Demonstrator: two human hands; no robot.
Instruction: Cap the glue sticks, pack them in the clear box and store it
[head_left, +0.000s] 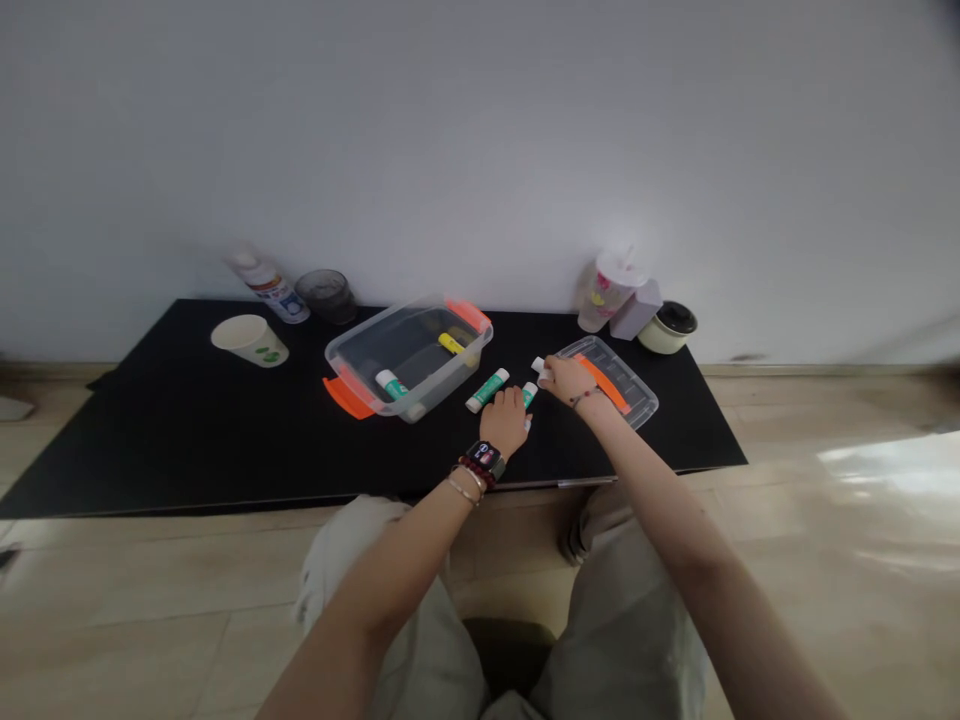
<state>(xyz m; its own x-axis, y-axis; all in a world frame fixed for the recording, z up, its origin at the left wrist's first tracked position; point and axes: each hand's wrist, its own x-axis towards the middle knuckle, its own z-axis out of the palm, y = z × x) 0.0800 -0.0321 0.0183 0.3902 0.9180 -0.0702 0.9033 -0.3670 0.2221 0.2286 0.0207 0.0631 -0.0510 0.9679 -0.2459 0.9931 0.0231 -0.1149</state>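
Note:
My left hand (504, 420), with a watch on its wrist, has its fingers curled over a green and white glue stick (530, 393), partly hiding it. Just right of it, my right hand (568, 380) is closed on another glue stick (538, 366), of which only white parts show. One more glue stick (487, 390) lies on the black table to the left of my left hand. Inside the clear plastic box (442, 375) are a green and white glue stick (391, 384) and a small yellow stick (451, 343). The box's orange latches stick out at both ends.
A clear lid (639, 400) with an orange handle (606, 384) lies under my right wrist. Behind it stand a tumbler with a straw (609, 290), a pale box (637, 310) and a black-lidded pot (666, 328). A paper cup (249, 340), dark glass (327, 296) and spray can (268, 286) stand left on the black table (300, 450).

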